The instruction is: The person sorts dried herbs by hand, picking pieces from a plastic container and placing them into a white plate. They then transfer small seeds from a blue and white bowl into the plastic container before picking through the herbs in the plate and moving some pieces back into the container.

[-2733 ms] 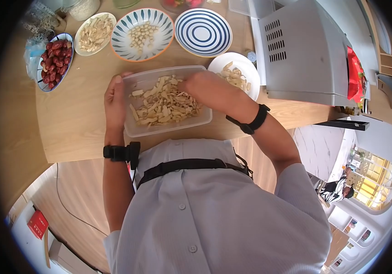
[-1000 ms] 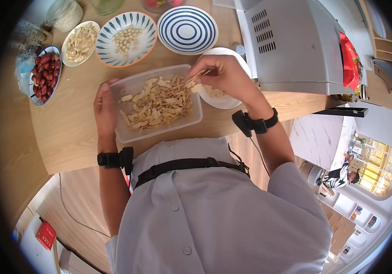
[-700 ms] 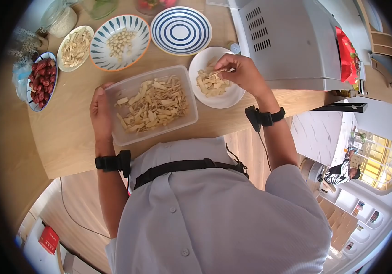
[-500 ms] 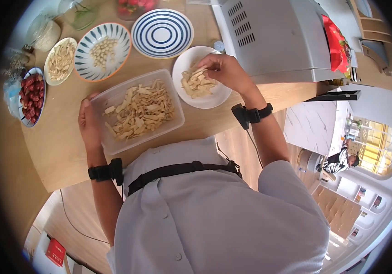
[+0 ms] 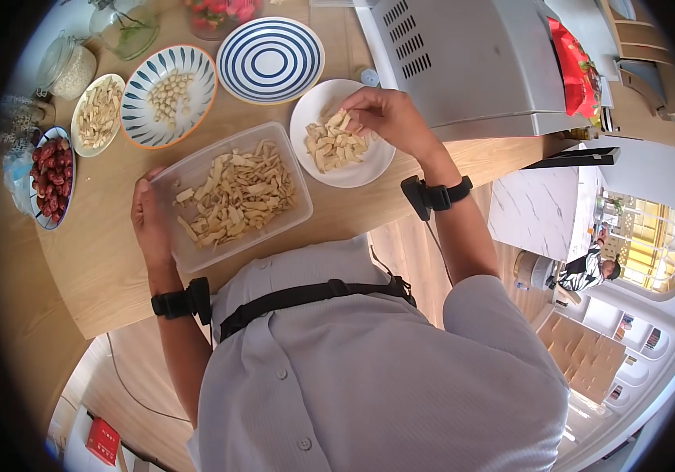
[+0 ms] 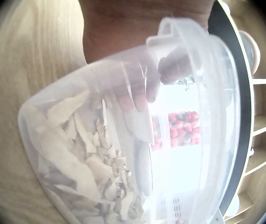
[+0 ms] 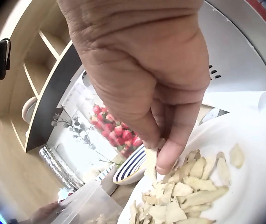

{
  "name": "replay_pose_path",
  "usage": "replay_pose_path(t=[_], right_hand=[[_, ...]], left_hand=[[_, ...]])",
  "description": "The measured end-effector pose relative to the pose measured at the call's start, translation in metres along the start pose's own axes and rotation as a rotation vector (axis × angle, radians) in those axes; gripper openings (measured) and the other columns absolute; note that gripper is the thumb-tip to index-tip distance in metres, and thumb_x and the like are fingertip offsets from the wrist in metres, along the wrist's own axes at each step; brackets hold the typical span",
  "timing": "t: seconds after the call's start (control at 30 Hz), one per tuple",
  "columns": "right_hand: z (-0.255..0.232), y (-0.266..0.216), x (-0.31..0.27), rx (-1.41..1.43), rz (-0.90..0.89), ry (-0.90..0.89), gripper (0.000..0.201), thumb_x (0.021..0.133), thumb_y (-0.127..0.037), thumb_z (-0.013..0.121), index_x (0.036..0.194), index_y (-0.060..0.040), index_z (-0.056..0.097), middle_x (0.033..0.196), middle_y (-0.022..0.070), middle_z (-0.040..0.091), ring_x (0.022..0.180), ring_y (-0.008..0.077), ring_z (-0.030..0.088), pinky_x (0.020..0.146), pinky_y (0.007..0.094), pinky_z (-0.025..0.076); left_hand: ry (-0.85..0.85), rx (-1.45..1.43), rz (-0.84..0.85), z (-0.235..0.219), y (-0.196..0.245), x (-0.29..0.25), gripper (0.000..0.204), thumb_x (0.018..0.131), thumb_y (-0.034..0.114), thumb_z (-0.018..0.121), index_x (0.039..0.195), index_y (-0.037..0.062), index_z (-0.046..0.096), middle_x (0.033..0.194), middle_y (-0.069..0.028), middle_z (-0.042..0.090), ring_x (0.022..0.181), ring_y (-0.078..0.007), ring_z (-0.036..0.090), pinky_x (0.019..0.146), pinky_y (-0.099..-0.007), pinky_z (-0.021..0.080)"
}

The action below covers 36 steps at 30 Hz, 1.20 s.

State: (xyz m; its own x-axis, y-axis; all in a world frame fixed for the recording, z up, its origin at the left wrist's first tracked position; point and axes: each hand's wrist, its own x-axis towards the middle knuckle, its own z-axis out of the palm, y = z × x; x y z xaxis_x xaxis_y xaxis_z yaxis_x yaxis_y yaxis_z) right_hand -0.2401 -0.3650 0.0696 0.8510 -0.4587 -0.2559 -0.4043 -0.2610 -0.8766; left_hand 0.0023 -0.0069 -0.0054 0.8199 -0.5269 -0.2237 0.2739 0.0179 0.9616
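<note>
My left hand (image 5: 151, 216) grips the left end of a clear plastic container (image 5: 281, 223), thumb at the rim; its fingers show through the wall in the left wrist view. Thin, beige dried slices (image 5: 235, 197) are heaped inside. To the right, close beside the container, a white plate (image 5: 359, 175) carries a smaller heap of paler dried slices (image 7: 200, 184). Right over that heap is my right hand (image 5: 400, 122), pinching a pale dried slice (image 7: 150, 163) between thumb and fingers. The palm side is partly hidden in the head view.
Behind stand a blue-ringed plate (image 5: 271, 60), a leaf-patterned dish (image 5: 133, 94) of pale round seeds, an oval plate of slices (image 5: 98, 114) and a dish of red dates (image 5: 52, 177). Glass jars (image 5: 66, 69) line the back. A grey appliance (image 5: 471, 71) borders the right.
My right hand has come out of the container with slices and moved right to above the white plate. My left hand keeps its grip on the container's end. The head view has shifted.
</note>
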Motion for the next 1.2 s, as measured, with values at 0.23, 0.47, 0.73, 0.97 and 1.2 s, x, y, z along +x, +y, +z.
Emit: replay_pose_path(t=[0.23, 0.47, 0.73, 0.97, 1.2], right_hand=[[-0.004, -0.005, -0.003, 0.006, 0.048, 0.000, 0.021, 0.099, 0.008, 0.058, 0.115, 0.0048, 0.070, 0.101, 0.0105, 0.074, 0.092, 0.0181, 0.077, 0.078, 0.0281, 0.062], [-0.005, 0.004, -0.003, 0.074, 0.019, 0.032, 0.023, 0.095, 0.014, 0.056, 0.112, 0.0062, 0.070, 0.097, 0.0108, 0.073, 0.091, 0.0178, 0.075, 0.081, 0.0285, 0.062], [-0.004, 0.003, -0.004, 0.097, 0.028, 0.048, 0.019, 0.096, 0.011, 0.062, 0.112, 0.0050, 0.071, 0.102, 0.0112, 0.075, 0.098, 0.0180, 0.075, 0.087, 0.0302, 0.062], [-0.010, -0.009, -0.003, 0.379, -0.033, 0.060, 0.023, 0.095, 0.013, 0.062, 0.115, 0.0054, 0.069, 0.108, 0.0123, 0.075, 0.100, 0.0203, 0.075, 0.087, 0.0311, 0.063], [0.006, -0.050, 0.022, 0.425, -0.151, 0.071, 0.023, 0.096, 0.008, 0.065, 0.118, 0.0019, 0.069, 0.110, 0.0094, 0.076, 0.099, 0.0172, 0.075, 0.082, 0.0290, 0.060]], left_hand=[[-0.015, 0.007, -0.004, -0.004, -0.002, 0.001, 0.043, 0.113, 0.039, 0.046, 0.129, 0.0032, 0.065, 0.115, -0.0068, 0.071, 0.106, -0.0139, 0.063, 0.096, -0.0296, 0.049], [-0.015, 0.009, -0.007, -0.005, -0.004, 0.001, 0.043, 0.112, 0.039, 0.047, 0.131, 0.0033, 0.064, 0.117, -0.0073, 0.072, 0.107, -0.0143, 0.064, 0.097, -0.0297, 0.048], [-0.012, 0.011, -0.003, -0.002, -0.001, 0.000, 0.044, 0.112, 0.040, 0.047, 0.129, 0.0033, 0.065, 0.116, -0.0067, 0.072, 0.107, -0.0138, 0.064, 0.097, -0.0297, 0.048], [0.004, 0.008, 0.006, 0.001, 0.002, -0.001, 0.044, 0.112, 0.041, 0.047, 0.126, 0.0031, 0.067, 0.112, -0.0053, 0.071, 0.103, -0.0129, 0.063, 0.094, -0.0288, 0.050], [-0.004, -0.008, 0.003, -0.005, -0.010, 0.003, 0.045, 0.112, 0.041, 0.048, 0.124, 0.0030, 0.068, 0.111, -0.0047, 0.071, 0.103, -0.0127, 0.063, 0.093, -0.0283, 0.049]])
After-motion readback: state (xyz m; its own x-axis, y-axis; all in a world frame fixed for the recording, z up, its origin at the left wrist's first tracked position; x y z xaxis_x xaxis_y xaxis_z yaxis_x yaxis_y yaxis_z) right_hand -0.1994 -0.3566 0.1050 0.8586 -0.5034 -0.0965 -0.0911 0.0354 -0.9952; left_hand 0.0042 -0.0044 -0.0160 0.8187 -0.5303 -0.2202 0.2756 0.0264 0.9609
